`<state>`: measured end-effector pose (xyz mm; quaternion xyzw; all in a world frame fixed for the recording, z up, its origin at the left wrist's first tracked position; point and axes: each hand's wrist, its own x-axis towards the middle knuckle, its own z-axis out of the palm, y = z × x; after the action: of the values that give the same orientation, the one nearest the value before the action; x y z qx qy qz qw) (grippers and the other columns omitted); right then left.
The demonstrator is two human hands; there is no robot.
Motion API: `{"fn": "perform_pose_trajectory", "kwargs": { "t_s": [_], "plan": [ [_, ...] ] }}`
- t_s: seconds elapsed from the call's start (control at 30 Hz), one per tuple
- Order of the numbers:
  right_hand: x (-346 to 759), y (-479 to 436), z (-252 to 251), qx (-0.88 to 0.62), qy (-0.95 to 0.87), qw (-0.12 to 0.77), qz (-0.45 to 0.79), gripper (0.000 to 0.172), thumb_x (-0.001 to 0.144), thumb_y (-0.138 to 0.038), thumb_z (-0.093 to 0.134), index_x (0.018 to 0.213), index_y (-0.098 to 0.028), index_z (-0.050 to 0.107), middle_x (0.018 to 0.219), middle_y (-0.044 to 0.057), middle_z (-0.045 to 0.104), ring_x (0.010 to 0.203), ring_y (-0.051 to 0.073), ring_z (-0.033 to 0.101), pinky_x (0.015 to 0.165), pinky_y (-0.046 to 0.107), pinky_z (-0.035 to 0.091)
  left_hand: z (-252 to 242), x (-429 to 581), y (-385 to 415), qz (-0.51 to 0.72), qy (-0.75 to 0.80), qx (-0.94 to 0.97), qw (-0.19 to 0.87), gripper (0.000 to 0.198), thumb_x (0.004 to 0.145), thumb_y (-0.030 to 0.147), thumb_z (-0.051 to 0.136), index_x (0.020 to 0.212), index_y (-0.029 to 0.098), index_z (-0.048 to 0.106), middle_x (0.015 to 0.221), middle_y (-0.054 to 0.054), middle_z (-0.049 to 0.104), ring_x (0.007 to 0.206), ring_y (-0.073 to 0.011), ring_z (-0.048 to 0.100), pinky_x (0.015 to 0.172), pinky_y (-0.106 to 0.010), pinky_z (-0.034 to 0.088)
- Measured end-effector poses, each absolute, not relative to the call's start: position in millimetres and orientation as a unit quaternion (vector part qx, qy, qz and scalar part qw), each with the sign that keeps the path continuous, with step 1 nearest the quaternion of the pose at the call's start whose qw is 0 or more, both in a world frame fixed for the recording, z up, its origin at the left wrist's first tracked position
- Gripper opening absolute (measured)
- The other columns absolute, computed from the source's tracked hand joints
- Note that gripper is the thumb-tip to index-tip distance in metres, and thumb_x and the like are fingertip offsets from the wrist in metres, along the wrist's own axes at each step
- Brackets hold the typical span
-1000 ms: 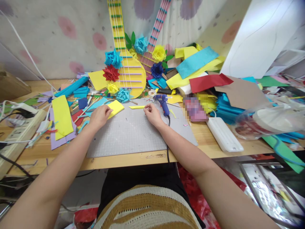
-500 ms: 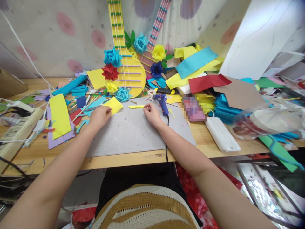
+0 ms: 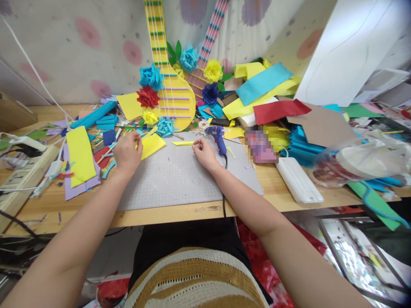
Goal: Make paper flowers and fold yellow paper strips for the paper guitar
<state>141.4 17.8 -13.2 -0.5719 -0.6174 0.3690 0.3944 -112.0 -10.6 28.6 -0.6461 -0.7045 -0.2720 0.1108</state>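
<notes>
My left hand [image 3: 128, 153] is raised slightly over the left of the grey cutting mat [image 3: 173, 179], its thumb and fingers closed on a narrow yellow paper strip [image 3: 149, 131] that points up and right. Below it lies a yellow sheet of paper [image 3: 154, 146], partly behind the fingers. Pinched closed, my right hand [image 3: 205, 154] rests on the mat at the right end of a folded yellow paper strip [image 3: 182, 143]; the fingers hide that end. Just right of this hand is a blue glue gun [image 3: 219, 139], its black cord running down over the table edge.
Behind the mat stands a yellow paper guitar [image 3: 180, 95] with paper flowers. Coloured paper [image 3: 265, 83] is heaped at the right, near a white power strip [image 3: 299, 179]. Yellow and purple sheets [image 3: 80, 158] and scraps lie left, beside a wooden-coloured socket block [image 3: 27, 182].
My left hand has lifted and shifted slightly left from the yellow sheet, and a narrow yellow strip now shows in its fingers. My right hand has stayed in place.
</notes>
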Motion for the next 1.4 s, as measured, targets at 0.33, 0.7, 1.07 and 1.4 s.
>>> {"fn": "perform_pose_trajectory", "kwargs": {
  "t_s": [0.33, 0.7, 1.07, 1.4],
  "plan": [
    [165, 8, 12, -0.387, -0.862, 0.311, 0.108, 0.074, 0.065, -0.034, 0.071, 0.13, -0.022, 0.038, 0.137, 0.013, 0.035, 0.127, 0.031, 0.031, 0.099, 0.05, 0.032, 4, -49, -27, -0.246, -0.494, -0.834, 0.03, 0.018, 0.086, 0.024, 0.04, 0.092, 0.018, 0.056, 0.09, -0.01, 0.065, 0.089, -0.0207, 0.061, 0.08, -0.033, 0.045],
    [177, 11, 17, -0.333, -0.901, 0.236, 0.15, 0.063, 0.066, -0.03, 0.071, 0.124, -0.022, 0.046, 0.127, 0.012, 0.043, 0.12, 0.028, 0.038, 0.098, 0.046, 0.033, -4, -38, -43, -0.232, -0.513, -0.825, -0.054, 0.022, 0.079, 0.016, 0.048, 0.1, 0.019, 0.054, 0.09, -0.007, 0.068, 0.086, -0.0203, 0.064, 0.076, -0.033, 0.048],
    [170, 22, 1, -0.391, -0.861, 0.19, 0.263, 0.003, 0.072, -0.022, 0.062, 0.072, -0.019, 0.062, 0.074, 0.002, 0.06, 0.077, 0.017, 0.051, 0.071, 0.029, 0.037, -5, -42, -38, -0.313, -0.552, -0.753, -0.176, 0.034, 0.077, 0.021, 0.053, 0.11, 0.022, 0.045, 0.087, -0.001, 0.066, 0.083, -0.0148, 0.063, 0.075, -0.028, 0.046],
    [175, 23, 5, -0.435, -0.804, 0.172, 0.367, 0.012, 0.073, -0.031, 0.057, 0.072, -0.018, 0.059, 0.068, -0.002, 0.057, 0.064, 0.011, 0.048, 0.06, 0.025, 0.033, -10, -57, -30, -0.404, -0.584, -0.644, -0.286, 0.051, 0.067, 0.027, 0.063, 0.113, 0.022, 0.04, 0.079, 0.003, 0.056, 0.068, -0.0114, 0.059, 0.067, -0.026, 0.046]
  ]
}}
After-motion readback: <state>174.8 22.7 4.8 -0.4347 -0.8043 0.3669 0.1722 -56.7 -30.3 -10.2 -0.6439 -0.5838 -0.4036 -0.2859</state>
